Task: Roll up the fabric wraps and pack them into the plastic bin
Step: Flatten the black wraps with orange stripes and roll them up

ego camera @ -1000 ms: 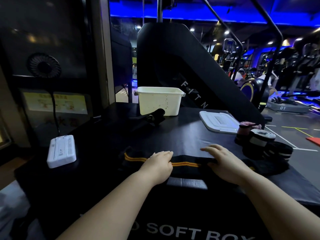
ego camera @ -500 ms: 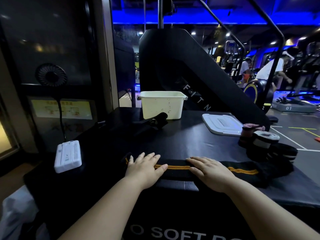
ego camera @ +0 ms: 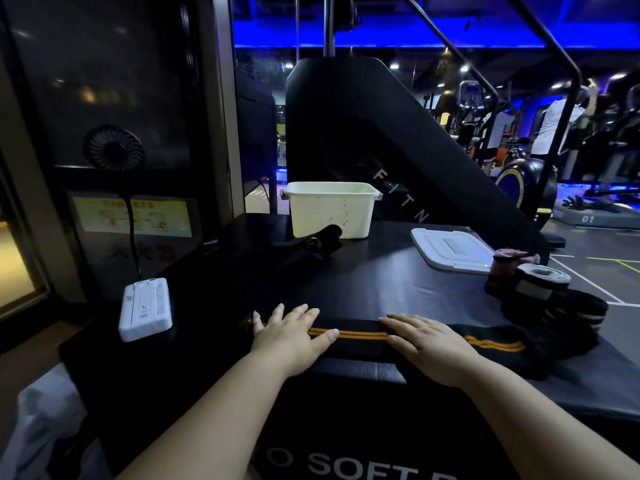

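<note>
Here we pressed our left hand [ego camera: 291, 336] and right hand [ego camera: 426, 344] flat, fingers straight, gripping nothing, on the orange-striped wrap [ego camera: 360, 336] beneath them; smoothing before rolling tightly seemed wise.

Dim gym, blue ceiling glow [ego camera: 415, 32], grey marked floor [ego camera: 588, 271], exercise machines [ego camera: 519, 174] beyond.

Ahead of you, the black padded tabletop [ego camera: 381, 271] lies open through the middle, a lane reaching the cream rectangular plastic bin [ego camera: 332, 211], its top uncovered. A black tube-shaped object [ego camera: 322, 240] lies just before the bin's front wall. A white flat plastic lid [ego camera: 452, 249] sits right of the lane, with rolled fabric wraps [ego camera: 540, 285] clustered beyond it. A white rectangular plastic device [ego camera: 145, 313] rests at the left edge. A black slanted machine panel [ego camera: 398, 133] rises behind the bin.
</note>
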